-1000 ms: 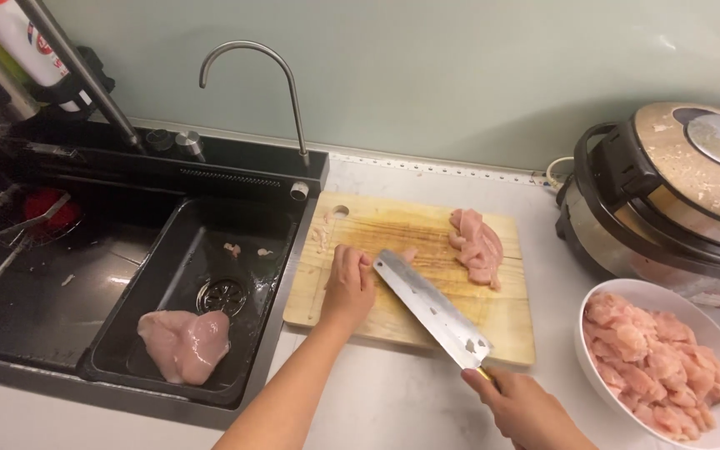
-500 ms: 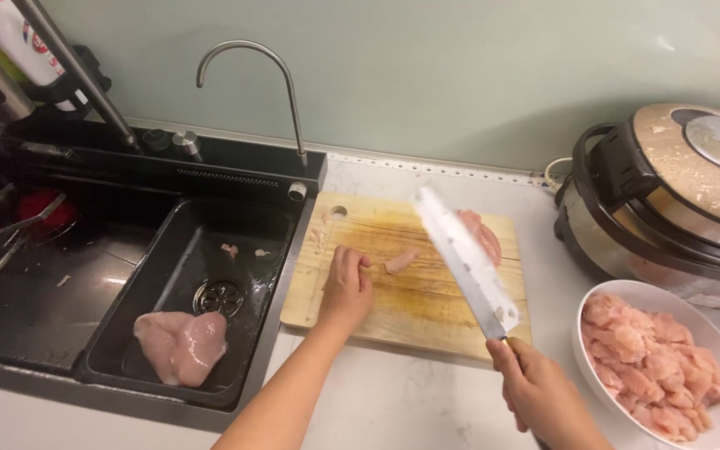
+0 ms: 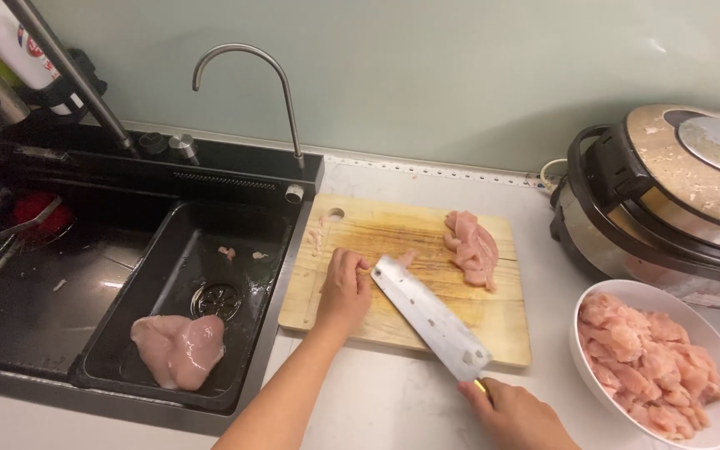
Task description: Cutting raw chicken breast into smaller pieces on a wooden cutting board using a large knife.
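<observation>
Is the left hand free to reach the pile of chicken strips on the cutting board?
Probably not directly: the cleaver, held by the right hand, lies between the left hand and the chicken strips.

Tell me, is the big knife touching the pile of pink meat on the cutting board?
Apart. The head view shows bare wooden cutting board between the cleaver blade and the chicken strips, which lie farther back.
</observation>
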